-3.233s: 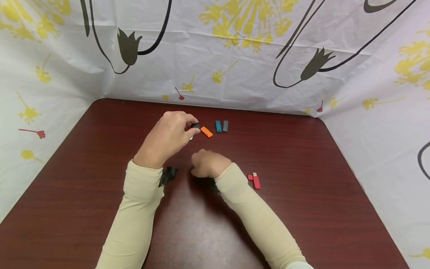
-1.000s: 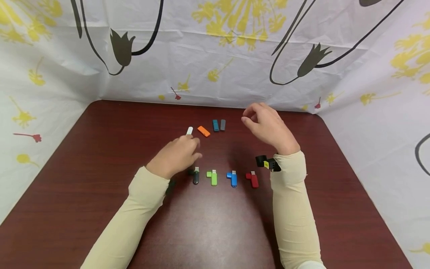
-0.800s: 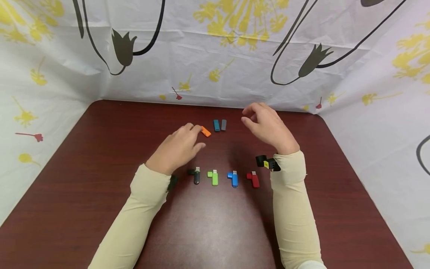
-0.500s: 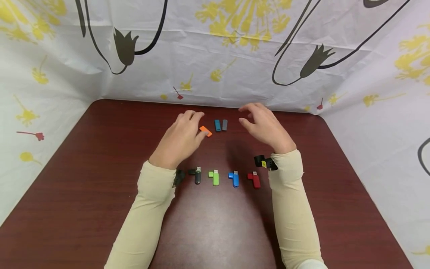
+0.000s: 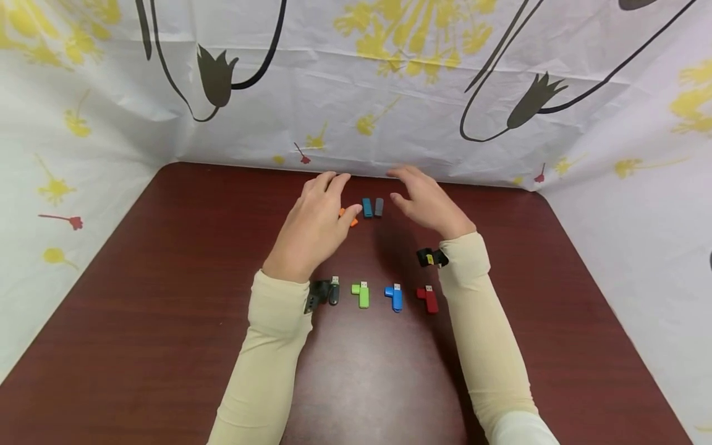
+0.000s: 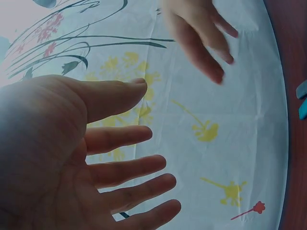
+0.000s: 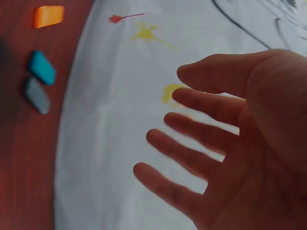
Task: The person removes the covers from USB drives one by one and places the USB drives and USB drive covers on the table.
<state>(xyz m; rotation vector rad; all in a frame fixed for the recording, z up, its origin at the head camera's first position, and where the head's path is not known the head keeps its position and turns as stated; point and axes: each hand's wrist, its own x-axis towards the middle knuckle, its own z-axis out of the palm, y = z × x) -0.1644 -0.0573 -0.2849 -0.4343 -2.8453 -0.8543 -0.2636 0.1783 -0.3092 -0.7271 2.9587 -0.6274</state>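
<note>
My left hand (image 5: 308,232) hovers over the back of the table with fingers spread and nothing in them. It partly covers an orange USB stick (image 5: 353,222); its palm shows bare in the left wrist view. Opposite it, my right hand (image 5: 431,207) hangs in the air, thumb apart from the fingers, also holding nothing. Between the two hands lie a teal USB stick (image 5: 367,207) and a grey USB stick (image 5: 379,207), side by side. A white stick seen earlier is hidden behind my left hand.
Nearer me runs a row of USB sticks with metal plugs bared: black (image 5: 334,292), green (image 5: 364,295), blue (image 5: 397,298) and red (image 5: 431,300). A patterned white sheet (image 5: 356,148) stands behind the dark red table (image 5: 194,247). Camera straps sit at both wrists.
My left hand, which pinched a dark piece at first, has let go and drifted back and right over the orange stick. My right hand has left the near row and risen to the right.
</note>
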